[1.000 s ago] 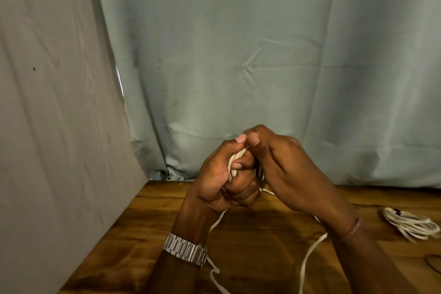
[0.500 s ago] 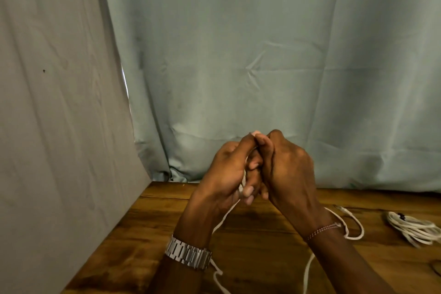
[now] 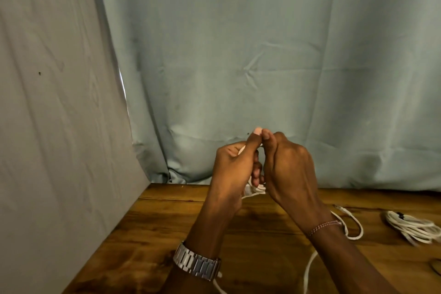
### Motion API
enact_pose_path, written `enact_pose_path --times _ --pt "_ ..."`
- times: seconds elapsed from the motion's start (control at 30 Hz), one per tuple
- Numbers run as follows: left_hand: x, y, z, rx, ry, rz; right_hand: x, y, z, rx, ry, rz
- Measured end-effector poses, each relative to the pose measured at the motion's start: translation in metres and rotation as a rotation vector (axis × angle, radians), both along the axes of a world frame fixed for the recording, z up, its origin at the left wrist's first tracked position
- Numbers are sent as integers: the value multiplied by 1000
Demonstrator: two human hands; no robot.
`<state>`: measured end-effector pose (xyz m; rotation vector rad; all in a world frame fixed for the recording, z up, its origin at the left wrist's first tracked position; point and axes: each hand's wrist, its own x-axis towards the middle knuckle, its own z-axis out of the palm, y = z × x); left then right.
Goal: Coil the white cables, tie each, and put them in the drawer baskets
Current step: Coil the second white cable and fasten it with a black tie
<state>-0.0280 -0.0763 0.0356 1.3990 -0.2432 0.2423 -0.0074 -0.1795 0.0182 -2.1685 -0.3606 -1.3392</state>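
1. Left hand and right hand are raised above the wooden table, pressed together, thumbs touching at the top.
2. Both have fingers curled round the white cable — loops show just below the fingers.
3. Cable slack trails down past the right wrist onto the table.
4. Second cable bundle lies coiled at the table's right edge — well apart.

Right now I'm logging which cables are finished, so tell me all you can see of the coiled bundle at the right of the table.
The coiled cable bundle is white, thin cord wound into several loose oval loops. It lies flat on the wooden table near the right edge. A small dark piece sits at its far end; whether that is a tie is unclear. Neither hand touches it.
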Motion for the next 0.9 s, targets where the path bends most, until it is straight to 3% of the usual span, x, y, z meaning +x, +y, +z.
enact_pose_path --times 0.23,0.53,0.73,0.9 --pt "2 7 2 74 21 -150 -3 -6 7 158 -24 -98" --pt "-2 -6 4 -330 35 -253 0 -6 7 157 28 -72" --pt "7 -7 0 -492 12 -273 0 -6 10 368 194 336" --pt "13 -6 -7 -244 -70 -57 -8 -5 13 787 555 766"
